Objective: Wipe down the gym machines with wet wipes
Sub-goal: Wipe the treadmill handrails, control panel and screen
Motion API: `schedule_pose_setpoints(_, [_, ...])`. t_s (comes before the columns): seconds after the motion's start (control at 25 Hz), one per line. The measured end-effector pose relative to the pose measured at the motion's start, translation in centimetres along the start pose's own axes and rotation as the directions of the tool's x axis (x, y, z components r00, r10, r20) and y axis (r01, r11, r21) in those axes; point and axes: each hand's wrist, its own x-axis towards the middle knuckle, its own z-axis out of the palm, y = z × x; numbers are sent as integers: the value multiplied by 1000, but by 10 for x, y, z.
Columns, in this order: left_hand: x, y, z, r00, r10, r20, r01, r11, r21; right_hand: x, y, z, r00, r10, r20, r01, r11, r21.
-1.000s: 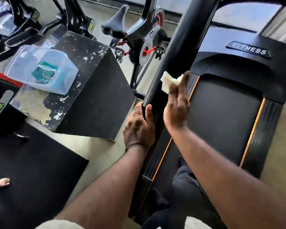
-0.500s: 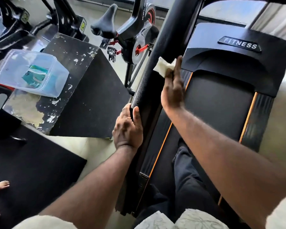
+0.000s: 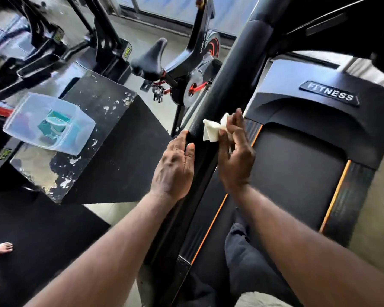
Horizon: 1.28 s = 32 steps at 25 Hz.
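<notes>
While the black treadmill (image 3: 297, 173) fills the right of the frame, its bar (image 3: 226, 89) slants up the middle. At left, a clear tub (image 3: 80, 138) holds maybe a wipes pack (image 3: 53, 126). The left hand (image 3: 173, 171) grips the bar; the right hand (image 3: 236, 160) pinches the white wipe (image 3: 212, 131) against it.

Box (image 3: 111, 138) left of treadmill (image 3: 297, 165); tub (image 3: 31, 129) on box, wipes pack (image 3: 54, 126) inside. Exercise bike (image 3: 186, 69) behind box.
</notes>
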Motion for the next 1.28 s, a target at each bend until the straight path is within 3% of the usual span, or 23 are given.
schedule_pose_setpoints(0.16, [17,14,6,1000,-13,1,13,1000,17,59,23,-19,971,-188,149,193,981,-21])
schedule_pose_setpoints(0.28, [34,26,10,999,-33,-12,33,999,9,89,23,-18,946,-224,236,252,963,-98])
schedule_pose_setpoints(0.32, [37,29,11,999,-41,-20,41,999,2,80,20,-20,906,-271,325,316,944,-93])
schedule_pose_setpoints(0.4, [36,32,14,998,-48,-46,48,999,3,71,23,-34,729,-422,540,504,864,-5])
schedule_pose_setpoints(0.44, [35,33,14,997,-57,-52,58,998,18,85,27,-40,666,-471,579,566,824,20])
schedule_pose_setpoints(0.48, [34,33,15,996,-70,-50,71,997,36,104,32,-42,667,-483,568,588,809,-3])
schedule_pose_setpoints(0.6, [32,34,13,996,-76,-37,78,995,65,158,31,-31,900,-288,327,355,921,-164])
schedule_pose_setpoints(0.64, [33,35,13,996,-76,-35,78,994,73,162,27,-24,925,-261,276,316,931,-182])
schedule_pose_setpoints(0.68, [34,36,12,996,-83,-28,85,993,81,158,22,-20,901,-313,299,373,912,-172])
schedule_pose_setpoints(0.72, [34,36,12,996,-90,-18,91,992,90,147,19,-19,816,-415,402,497,859,-124])
schedule_pose_setpoints(0.8, [32,36,11,997,-82,-5,82,991,104,135,23,-30,542,-585,604,700,712,62])
schedule_pose_setpoints(0.84, [31,36,11,997,-78,-6,78,991,110,151,27,-35,490,-615,617,735,672,86])
schedule_pose_setpoints(0.88, [32,37,11,997,-80,-7,80,990,116,174,30,-34,538,-603,590,722,690,46])
schedule_pose_setpoints(1.0, [33,36,13,996,-92,6,90,988,125,223,29,-27,850,-410,331,486,853,-192])
schedule_pose_setpoints(1.12, [32,39,13,996,-90,-12,91,989,113,176,23,-13,975,-222,14,222,965,-141])
schedule_pose_setpoints(1.2, [33,39,13,995,-94,-12,95,990,100,95,13,-4,982,157,-106,-153,987,38])
schedule_pose_setpoints(1.28, [36,36,15,995,-98,-23,100,989,110,18,-5,4,899,436,-39,-422,888,179])
